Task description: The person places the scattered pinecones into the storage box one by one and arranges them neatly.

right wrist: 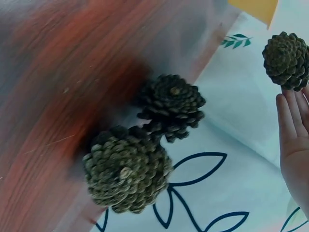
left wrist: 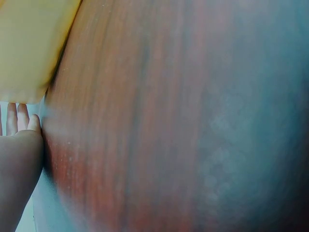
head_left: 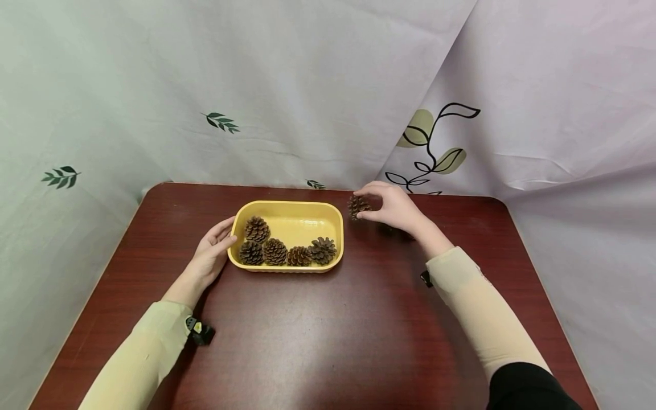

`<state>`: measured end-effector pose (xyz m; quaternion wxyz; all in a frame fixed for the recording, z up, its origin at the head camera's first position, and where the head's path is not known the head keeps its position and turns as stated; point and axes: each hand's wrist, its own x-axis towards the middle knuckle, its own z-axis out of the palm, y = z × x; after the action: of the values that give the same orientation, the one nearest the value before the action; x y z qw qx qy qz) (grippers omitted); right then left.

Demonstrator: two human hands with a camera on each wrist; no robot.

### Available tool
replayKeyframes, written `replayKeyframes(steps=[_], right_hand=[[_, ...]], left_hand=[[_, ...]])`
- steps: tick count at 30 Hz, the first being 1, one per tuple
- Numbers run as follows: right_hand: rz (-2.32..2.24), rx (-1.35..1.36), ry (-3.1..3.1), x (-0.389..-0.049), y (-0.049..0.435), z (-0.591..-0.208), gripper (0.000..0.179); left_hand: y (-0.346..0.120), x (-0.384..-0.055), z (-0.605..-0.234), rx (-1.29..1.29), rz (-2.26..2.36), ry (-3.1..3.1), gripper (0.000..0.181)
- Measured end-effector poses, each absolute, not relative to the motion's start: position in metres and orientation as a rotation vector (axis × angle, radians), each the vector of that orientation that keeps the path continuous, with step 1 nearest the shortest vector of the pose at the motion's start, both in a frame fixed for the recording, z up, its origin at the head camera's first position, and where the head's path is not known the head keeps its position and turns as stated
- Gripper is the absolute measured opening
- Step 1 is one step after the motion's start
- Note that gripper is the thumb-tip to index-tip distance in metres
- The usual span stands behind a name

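Note:
In the head view, my right hand (head_left: 393,206) pinches a brown pine cone (head_left: 357,207) between thumb and fingers, just past the right end of a yellow tray (head_left: 287,270). The right wrist view shows this pine cone (right wrist: 286,60) at the fingertips, with the thumb out of sight. My left hand (head_left: 211,250) holds the tray's left end, thumb at the rim and fingers along the outer wall. Several pine cones (head_left: 274,251) lie in the tray, along its left side and front. In the left wrist view, straight fingers of the left hand (left wrist: 21,140) meet the tray (left wrist: 29,53).
Two more pine cones, one larger (right wrist: 128,171) and one darker (right wrist: 174,101), sit on the table in the right wrist view; my right hand mostly covers them in the head view. A leaf-printed white cloth (head_left: 287,102) hangs behind the dark red table (head_left: 307,336).

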<state>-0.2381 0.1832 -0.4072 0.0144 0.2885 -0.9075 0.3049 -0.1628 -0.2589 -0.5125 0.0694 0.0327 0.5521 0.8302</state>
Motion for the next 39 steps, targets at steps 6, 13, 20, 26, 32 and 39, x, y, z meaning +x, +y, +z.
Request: replayKeyframes(steps=[6, 13, 20, 26, 32, 39], right_hand=[[0.978, 0.904, -2.757, -0.237, 0.172, -0.4, 0.051], [1.017, 0.93, -2.702, -0.237, 0.158, -0.398, 0.053], [1.056, 0.961, -2.672, -0.236, 0.142, -0.402, 0.053], [1.099, 0.967, -2.65, -0.234, 0.127, -0.405, 0.055], [1.189, 0.959, -2.64, -0.233, 0.111, -0.407, 0.055], [1.3, 0.956, -2.635, -0.232, 0.093, -0.415, 0.054]], left_hand=[[-0.259, -0.163, -0.513, 0.094, 2.492, 1.667, 0.043], [-0.259, -0.162, -0.512, 0.075, 2.48, 1.679, 0.043], [-0.259, -0.162, -0.512, 0.082, 2.484, 1.681, 0.043], [-0.259, -0.162, -0.513, 0.091, 2.492, 1.676, 0.043], [-0.259, -0.163, -0.513, 0.088, 2.498, 1.675, 0.044], [-0.259, -0.163, -0.514, 0.094, 2.505, 1.669, 0.044]])
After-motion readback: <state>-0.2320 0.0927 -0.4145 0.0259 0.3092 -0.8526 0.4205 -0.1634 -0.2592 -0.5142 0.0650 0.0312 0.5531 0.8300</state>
